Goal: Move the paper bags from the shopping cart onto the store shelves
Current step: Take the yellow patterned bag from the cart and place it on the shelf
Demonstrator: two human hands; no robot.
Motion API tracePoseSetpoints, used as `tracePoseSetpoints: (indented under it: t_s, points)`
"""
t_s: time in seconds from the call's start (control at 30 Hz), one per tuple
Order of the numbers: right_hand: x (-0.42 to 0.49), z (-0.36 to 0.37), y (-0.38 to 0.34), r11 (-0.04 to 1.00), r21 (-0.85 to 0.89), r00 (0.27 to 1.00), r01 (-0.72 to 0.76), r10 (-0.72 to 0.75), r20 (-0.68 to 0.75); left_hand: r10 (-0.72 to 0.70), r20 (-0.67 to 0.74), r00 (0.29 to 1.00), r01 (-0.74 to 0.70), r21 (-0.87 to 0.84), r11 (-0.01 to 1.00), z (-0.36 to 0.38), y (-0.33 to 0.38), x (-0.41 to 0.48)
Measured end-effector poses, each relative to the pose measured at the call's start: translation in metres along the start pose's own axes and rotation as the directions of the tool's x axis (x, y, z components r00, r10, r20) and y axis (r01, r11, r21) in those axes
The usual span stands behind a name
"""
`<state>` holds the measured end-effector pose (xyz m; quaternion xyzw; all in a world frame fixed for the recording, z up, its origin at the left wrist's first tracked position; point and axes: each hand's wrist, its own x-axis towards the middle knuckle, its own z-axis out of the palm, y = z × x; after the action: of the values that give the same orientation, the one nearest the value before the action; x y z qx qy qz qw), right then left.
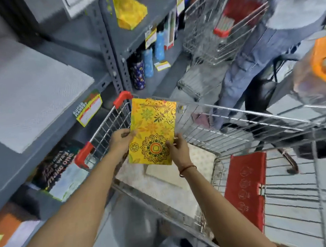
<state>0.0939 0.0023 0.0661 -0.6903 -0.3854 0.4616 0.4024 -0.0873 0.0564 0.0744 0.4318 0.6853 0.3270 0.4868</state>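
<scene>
A flat yellow paper bag (153,130) with floral and mandala print is held upright above the wire shopping cart (227,117). My left hand (120,141) grips its left edge. My right hand (177,149) grips its lower right edge; a red thread sits on that wrist. More pale flat bags (164,183) lie in the bottom of the cart. Another yellow paper bag (129,11) stands on an upper grey shelf (149,31). The grey store shelves (62,123) run along the left.
Patterned bottles (138,74) stand on a shelf beyond the cart. A person in blue trousers (240,70) stands at the right with a second wire cart (213,31). The cart's red child-seat flap (246,191) hangs near me. White packs (21,85) and printed items fill the left shelves.
</scene>
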Motion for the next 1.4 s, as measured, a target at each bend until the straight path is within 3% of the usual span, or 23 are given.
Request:
tracePoseSetpoints:
  t_s: [0.2,0.33,0.57,0.77,0.87,0.97,1.07,1.17,1.3,1.4]
  points:
    - [-0.051,0.017,-0.069,0.973,0.067,0.974,0.220,-0.223,0.030,0.157,-0.126,0.979,-0.161,-0.018,0.987,-0.069,0.040,-0.043]
    - [-0.079,0.062,-0.120,0.949,0.153,0.945,0.274,-0.296,0.142,0.230,-0.304,0.924,-0.261,-0.066,0.963,-0.143,0.060,-0.079]
    - [-0.165,0.182,-0.181,0.901,0.271,0.809,0.339,-0.426,0.404,0.227,-0.549,0.805,-0.330,-0.096,0.939,-0.299,0.027,-0.162]
    - [-0.259,0.295,-0.191,0.906,0.263,0.667,0.331,-0.422,0.614,0.040,-0.720,0.693,-0.251,-0.189,0.949,-0.406,-0.040,-0.253]
    - [-0.311,0.344,-0.185,0.903,0.315,0.555,0.294,-0.429,0.712,-0.058,-0.789,0.611,-0.170,-0.202,0.965,-0.444,-0.081,-0.302]
    - [-0.356,0.386,-0.175,0.915,0.252,0.471,0.316,-0.381,0.796,-0.099,-0.842,0.530,-0.111,-0.184,0.977,-0.472,-0.120,-0.343]
    - [-0.399,0.423,-0.158,0.892,0.142,0.373,0.428,-0.318,0.872,-0.146,-0.912,0.384,-0.031,-0.171,0.985,-0.498,-0.153,-0.381]
    - [-0.433,0.448,-0.143,0.805,0.079,0.282,0.588,-0.296,0.912,-0.212,-0.940,0.267,0.084,-0.197,0.977,-0.514,-0.181,-0.408]
    - [-0.464,0.478,-0.123,0.741,0.007,0.244,0.671,-0.230,0.942,-0.233,-0.947,0.222,0.253,-0.175,0.952,-0.523,-0.213,-0.428]
    - [-0.475,0.494,-0.112,0.678,-0.034,0.250,0.734,-0.222,0.942,-0.208,-0.947,0.246,0.367,-0.108,0.924,-0.526,-0.227,-0.430]
